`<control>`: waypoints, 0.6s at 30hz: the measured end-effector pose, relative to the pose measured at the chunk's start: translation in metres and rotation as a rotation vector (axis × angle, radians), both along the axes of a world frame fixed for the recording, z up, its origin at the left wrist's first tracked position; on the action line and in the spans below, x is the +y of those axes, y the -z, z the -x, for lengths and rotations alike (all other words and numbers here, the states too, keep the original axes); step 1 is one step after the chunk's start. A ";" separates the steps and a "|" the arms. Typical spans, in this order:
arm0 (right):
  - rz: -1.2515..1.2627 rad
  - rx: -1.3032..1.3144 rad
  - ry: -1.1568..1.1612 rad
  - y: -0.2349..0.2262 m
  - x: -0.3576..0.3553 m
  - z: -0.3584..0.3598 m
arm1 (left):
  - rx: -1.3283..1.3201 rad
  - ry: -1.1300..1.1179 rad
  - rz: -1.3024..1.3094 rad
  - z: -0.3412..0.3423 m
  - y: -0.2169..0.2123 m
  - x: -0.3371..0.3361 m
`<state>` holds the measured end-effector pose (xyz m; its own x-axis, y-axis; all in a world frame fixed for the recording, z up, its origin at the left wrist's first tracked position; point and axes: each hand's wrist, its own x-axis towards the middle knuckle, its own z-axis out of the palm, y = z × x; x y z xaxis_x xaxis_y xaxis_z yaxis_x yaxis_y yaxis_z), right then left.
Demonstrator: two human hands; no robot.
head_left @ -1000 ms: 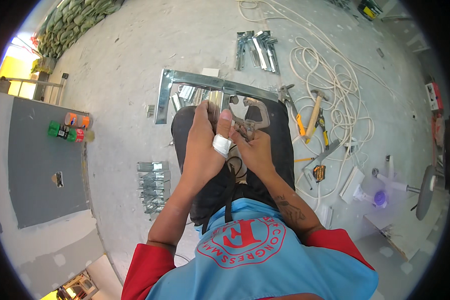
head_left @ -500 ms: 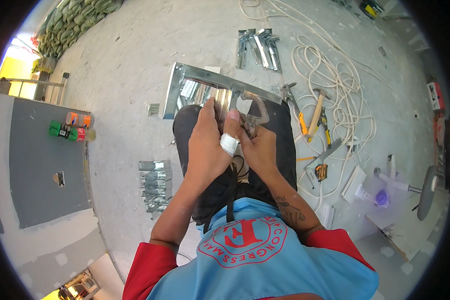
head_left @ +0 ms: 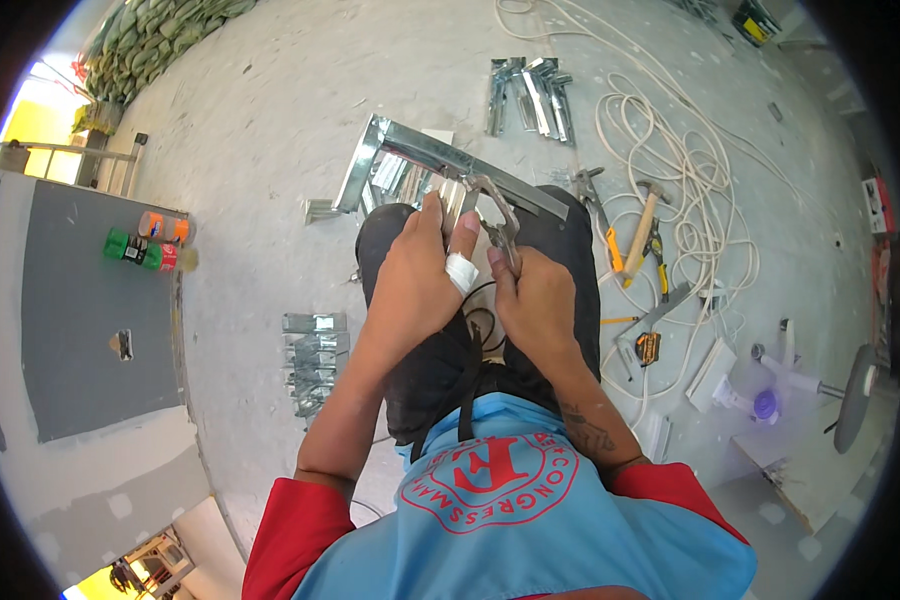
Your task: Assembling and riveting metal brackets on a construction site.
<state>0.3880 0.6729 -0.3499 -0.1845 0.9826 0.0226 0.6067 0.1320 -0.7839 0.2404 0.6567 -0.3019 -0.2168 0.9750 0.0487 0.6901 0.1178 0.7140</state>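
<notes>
A bent galvanized metal channel (head_left: 470,163) lies across my knees, its long side running to the right and a shorter arm turning toward me at the left. My left hand (head_left: 420,275), white tape around its thumb, is closed on a short ribbed metal piece (head_left: 454,198) against the channel. My right hand (head_left: 540,300) grips the handles of locking C-clamp pliers (head_left: 506,225). Their curved jaw reaches up beside the metal piece, near the left thumb. Whether the jaws bite on the metal, I cannot tell.
Cut metal pieces lie in a far pile (head_left: 532,98) and a left stack (head_left: 315,365). To the right are a hammer (head_left: 638,235), snips (head_left: 655,262), a tape measure (head_left: 648,348) and a coiled white cable (head_left: 705,185). Two bottles (head_left: 150,250) rest on a grey board (head_left: 100,330).
My right hand has drawn slightly toward me and to the right, and the pliers have swung more upright. The channel's left end has tilted up. My left hand keeps its grip.
</notes>
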 end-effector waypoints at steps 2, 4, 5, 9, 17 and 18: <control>0.004 -0.025 -0.024 0.002 0.005 -0.005 | 0.019 0.008 -0.011 0.010 0.002 0.004; 0.399 0.549 -0.145 0.014 0.011 -0.014 | -0.286 0.202 0.208 0.023 0.002 0.008; 0.400 0.551 -0.145 0.010 0.011 -0.014 | -0.284 0.202 0.210 0.023 0.000 0.008; 0.243 0.265 -0.147 -0.007 0.008 -0.012 | -0.652 0.082 0.370 0.016 -0.007 0.006; 0.171 0.294 -0.089 -0.002 0.005 -0.009 | -0.758 0.040 0.370 0.013 -0.009 0.008; 0.195 0.283 -0.094 -0.008 0.005 -0.008 | -0.749 0.044 0.377 0.014 -0.009 0.007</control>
<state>0.3965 0.6777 -0.3423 -0.2871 0.9526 -0.1003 0.3539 0.0081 -0.9353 0.2265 0.6640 -0.2930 -0.0236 0.9055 -0.4236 0.0592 0.4242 0.9036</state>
